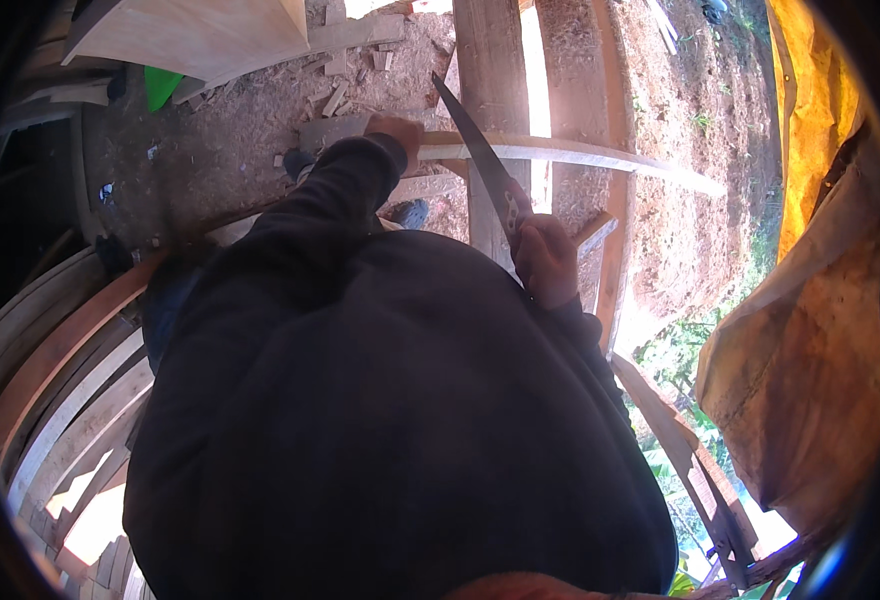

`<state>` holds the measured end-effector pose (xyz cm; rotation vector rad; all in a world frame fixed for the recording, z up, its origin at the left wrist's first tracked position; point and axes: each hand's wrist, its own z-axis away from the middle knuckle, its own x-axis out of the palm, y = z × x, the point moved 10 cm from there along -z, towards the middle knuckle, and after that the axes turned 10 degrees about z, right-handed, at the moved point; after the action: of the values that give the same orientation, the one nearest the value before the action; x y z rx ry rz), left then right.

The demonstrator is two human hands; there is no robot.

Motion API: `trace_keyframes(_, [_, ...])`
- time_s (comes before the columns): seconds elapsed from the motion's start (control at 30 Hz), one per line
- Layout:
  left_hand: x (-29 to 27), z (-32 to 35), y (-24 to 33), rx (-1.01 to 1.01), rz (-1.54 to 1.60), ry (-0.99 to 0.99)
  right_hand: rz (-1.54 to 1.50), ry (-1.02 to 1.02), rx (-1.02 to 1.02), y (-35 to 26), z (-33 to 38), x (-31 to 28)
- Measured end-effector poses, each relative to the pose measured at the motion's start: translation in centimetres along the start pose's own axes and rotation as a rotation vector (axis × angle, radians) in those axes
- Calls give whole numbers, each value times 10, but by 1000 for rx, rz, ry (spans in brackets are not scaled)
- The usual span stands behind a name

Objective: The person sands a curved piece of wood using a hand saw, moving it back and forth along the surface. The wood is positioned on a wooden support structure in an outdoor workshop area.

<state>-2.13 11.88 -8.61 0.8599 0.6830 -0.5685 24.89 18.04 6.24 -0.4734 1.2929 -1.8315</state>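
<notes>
A long, narrow wooden strip (570, 150) lies crosswise over a thick upright-running plank (495, 60), its right end jutting out beyond the boards. My left hand (397, 134) is closed around the strip's left end. In my right hand (546, 258) is the handle of a hand saw (475, 140). The saw's dark blade points up and to the left, crossing the strip just left of its middle. Whether the teeth touch the wood I cannot tell. Just right of my right hand a short wood offcut (596, 232) sticks out.
A pale wooden box-like piece (200, 35) stands at the upper left. Wood scraps (335, 98) litter the dirt ground. Several boards (70, 350) are stacked at the left. A yellow-brown tarp (800, 330) hangs at the right. Another long board (612, 110) runs beside the thick plank.
</notes>
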Motion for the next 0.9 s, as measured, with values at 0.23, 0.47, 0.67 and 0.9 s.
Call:
trace_keyframes(0.23, [24,-20,-47,-179,35,-98,273,57,42,28,-14,24])
trace_keyframes(0.47, [49,-33,-66,-176,62,-21,418,36,-106,35,-18,43])
trace_keyframes(0.67, [71,-26,-66,-107,79,-53,291,79,115,57,-21,48])
trace_keyframes(0.9, [71,-6,-58,-70,239,-108,205,102,46,51,-12,46])
